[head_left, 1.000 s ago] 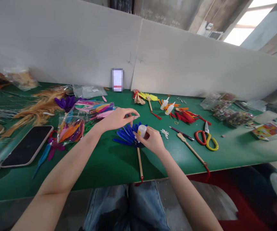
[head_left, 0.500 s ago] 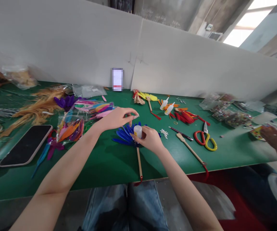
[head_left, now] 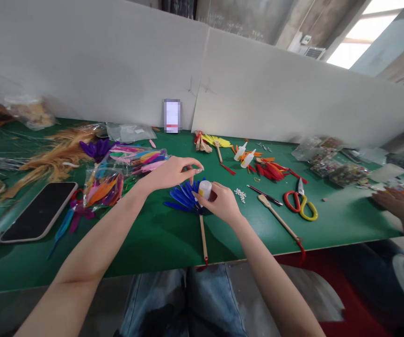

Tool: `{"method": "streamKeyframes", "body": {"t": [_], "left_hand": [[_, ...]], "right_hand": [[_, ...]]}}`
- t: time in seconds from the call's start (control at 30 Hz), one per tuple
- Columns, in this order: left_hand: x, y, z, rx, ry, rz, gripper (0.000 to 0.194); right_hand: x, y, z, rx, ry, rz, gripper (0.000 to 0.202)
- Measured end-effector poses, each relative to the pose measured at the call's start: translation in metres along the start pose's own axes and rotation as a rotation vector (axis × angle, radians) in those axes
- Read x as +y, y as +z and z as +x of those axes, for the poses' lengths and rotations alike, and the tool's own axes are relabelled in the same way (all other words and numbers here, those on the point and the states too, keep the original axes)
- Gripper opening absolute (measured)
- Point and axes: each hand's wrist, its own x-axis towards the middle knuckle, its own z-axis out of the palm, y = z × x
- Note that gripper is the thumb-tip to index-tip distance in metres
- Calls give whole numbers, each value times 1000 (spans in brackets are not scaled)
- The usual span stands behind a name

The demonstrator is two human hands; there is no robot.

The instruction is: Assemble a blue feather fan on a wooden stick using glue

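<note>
My right hand (head_left: 224, 204) grips a small white glue bottle (head_left: 205, 189), held base up over a fan of blue feathers (head_left: 183, 198); its nozzle is hidden. The fan lies on the table, with its wooden handle (head_left: 203, 236) toward me and a red tassel (head_left: 204, 267) at the handle's end. My left hand (head_left: 177, 171) hovers at the fan's upper left, fingers apart and bent, apparently holding nothing. Just right of the fan is a small pile of white beads (head_left: 240, 195).
Right of me lie tweezers (head_left: 265, 195), a wooden stick with a tassel (head_left: 277, 216) and scissors (head_left: 300, 201). Two more glue bottles (head_left: 244, 154) and red feathers (head_left: 271, 169) sit behind. Bagged feathers (head_left: 104, 187) and a phone (head_left: 39, 213) are leftward. Another person's hand (head_left: 394, 201) is far right.
The glue bottle in my right hand has shifted slightly right and tilted. My left hand stays nearly still. The other person's hand at far right has moved over the table.
</note>
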Motion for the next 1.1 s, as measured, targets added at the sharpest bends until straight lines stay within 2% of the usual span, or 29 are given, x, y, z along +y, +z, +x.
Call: {"method": "streamKeyframes", "body": {"t": [0.17,0.37,0.57,0.77,0.83,0.9,1.0,1.1], "left_hand": [[-1,0,-1,19,-19,-9,34],[-1,-2,-1,61,-13,-62,38],[5,-11,-7,196,-16,-47,37],[10,-15,-17,315,-39,-61,32],[8,-11,-23,345,-50,-157,33],[4,-4,-31,380,-79,-324,35],[-4,8,-45,472,-165,-568,39],[-9,17,-58,484,-240,-800,38]], "right_hand": [[-3,-10,2,88,63,97,39],[-2,-30,5,177,276,605,42],[8,-53,-15,129,359,1032,45],[20,-54,-39,86,398,1372,59],[23,-55,-44,91,420,1470,58],[26,-57,-47,108,423,1504,48],[35,-59,-49,146,399,1476,48],[54,-57,-46,179,406,1375,39]]}}
